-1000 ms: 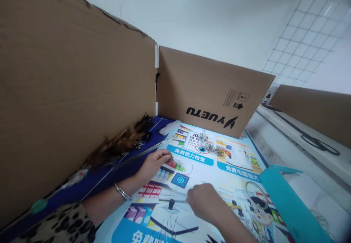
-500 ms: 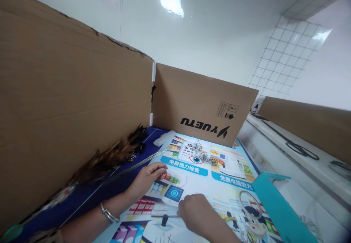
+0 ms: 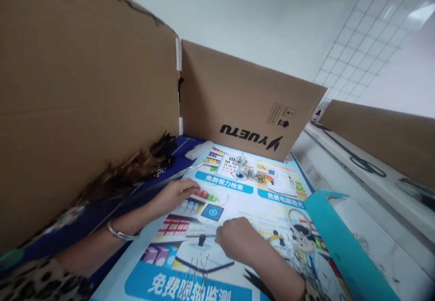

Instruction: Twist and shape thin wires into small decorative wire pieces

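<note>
My left hand rests on a printed poster with its fingers pinched together at the far end of a thin wire that loops across the print. My right hand is curled into a loose fist over the poster's middle, pinching the near end of the same thin wire. A silver bangle circles my left wrist. Several thin wire pieces lie on the poster below my right hand. A small heap of shiny metal parts sits further back on the poster.
Cardboard walls stand at the left and back, the back one printed YUETU. A feather duster lies along the left wall. A teal box stands at right. Black scissors lie on the white ledge beyond.
The camera tilted and shifted, so everything slid slightly left and down. Both hands stay on the poster in much the same pinched poses; my right hand edged a little closer to me.
</note>
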The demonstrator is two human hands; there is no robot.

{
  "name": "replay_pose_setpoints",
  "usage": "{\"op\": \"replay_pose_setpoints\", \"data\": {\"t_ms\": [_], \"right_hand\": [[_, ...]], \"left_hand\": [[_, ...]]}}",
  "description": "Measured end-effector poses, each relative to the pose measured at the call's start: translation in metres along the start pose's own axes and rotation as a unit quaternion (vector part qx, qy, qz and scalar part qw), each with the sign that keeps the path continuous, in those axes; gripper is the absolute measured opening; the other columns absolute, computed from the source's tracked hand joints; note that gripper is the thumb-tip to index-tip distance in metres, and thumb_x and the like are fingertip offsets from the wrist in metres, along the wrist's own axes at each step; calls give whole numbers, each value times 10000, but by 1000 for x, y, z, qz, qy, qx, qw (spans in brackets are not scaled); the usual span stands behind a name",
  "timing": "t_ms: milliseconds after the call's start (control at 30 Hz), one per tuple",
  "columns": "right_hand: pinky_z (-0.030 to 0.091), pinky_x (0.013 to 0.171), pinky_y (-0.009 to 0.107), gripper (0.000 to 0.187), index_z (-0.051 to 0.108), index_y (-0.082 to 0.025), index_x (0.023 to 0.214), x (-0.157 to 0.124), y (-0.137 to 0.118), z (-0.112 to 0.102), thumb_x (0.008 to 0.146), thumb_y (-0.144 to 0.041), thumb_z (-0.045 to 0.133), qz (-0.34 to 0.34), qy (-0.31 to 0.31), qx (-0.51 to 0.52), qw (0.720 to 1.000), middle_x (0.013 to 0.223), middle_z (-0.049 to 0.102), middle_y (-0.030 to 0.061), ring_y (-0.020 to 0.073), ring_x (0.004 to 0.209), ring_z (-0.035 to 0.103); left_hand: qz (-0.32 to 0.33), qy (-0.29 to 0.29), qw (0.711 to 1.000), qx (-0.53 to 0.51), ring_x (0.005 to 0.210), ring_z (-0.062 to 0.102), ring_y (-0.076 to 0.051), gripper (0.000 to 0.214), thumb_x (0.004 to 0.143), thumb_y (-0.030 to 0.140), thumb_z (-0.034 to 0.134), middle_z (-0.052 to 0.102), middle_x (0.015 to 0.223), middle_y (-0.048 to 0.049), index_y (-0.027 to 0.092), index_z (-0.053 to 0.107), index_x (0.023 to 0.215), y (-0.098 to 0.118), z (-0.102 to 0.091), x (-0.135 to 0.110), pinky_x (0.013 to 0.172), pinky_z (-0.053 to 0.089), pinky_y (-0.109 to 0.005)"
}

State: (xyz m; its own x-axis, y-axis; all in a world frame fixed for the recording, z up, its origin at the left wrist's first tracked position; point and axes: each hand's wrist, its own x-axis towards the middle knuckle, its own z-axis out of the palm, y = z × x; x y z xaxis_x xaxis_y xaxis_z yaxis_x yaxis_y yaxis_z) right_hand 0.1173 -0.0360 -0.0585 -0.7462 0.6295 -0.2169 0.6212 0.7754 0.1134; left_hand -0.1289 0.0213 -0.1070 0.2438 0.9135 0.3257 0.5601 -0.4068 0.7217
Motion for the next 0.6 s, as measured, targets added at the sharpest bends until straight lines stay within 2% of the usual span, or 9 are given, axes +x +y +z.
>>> {"op": "replay_pose_setpoints", "data": {"t_ms": [100, 233, 433, 600], "right_hand": [[440, 580, 308, 253, 609, -165, 823, 4, -5, 6, 894, -303, 409, -23, 16, 20, 999, 796, 665, 80, 214, 718, 627], [416, 550, 307, 243, 588, -167, 808, 9, -12, 15, 898, -300, 405, -59, 47, 30, 997, 764, 641, 62, 208, 679, 600], [399, 565, 303, 260, 565, -169, 811, 14, -15, 26, 903, -363, 419, -78, 93, 24, 992, 747, 613, 54, 198, 685, 575], [396, 593, 294, 279, 557, -170, 818, 18, -14, 30, 909, -388, 409, -93, 116, 25, 989, 746, 602, 51, 186, 703, 568]], "left_hand": [[47, -54, 993, 91, 874, 574, -178, 303, 874, 352, 420, 647, 896, -45, 198, 678, 909, -17, -9, 2, 795, 438, -268], [27, -95, 984, 150, 846, 581, -179, 280, 866, 303, 424, 651, 886, -40, 210, 685, 902, -34, -15, 4, 780, 439, -274], [11, -119, 981, 152, 864, 588, -197, 268, 849, 294, 446, 669, 923, -51, 201, 695, 888, -34, -19, 4, 809, 437, -300], [7, -135, 979, 155, 855, 590, -186, 271, 841, 314, 449, 673, 922, -35, 212, 695, 892, -34, -22, 5, 808, 432, -276]]}}
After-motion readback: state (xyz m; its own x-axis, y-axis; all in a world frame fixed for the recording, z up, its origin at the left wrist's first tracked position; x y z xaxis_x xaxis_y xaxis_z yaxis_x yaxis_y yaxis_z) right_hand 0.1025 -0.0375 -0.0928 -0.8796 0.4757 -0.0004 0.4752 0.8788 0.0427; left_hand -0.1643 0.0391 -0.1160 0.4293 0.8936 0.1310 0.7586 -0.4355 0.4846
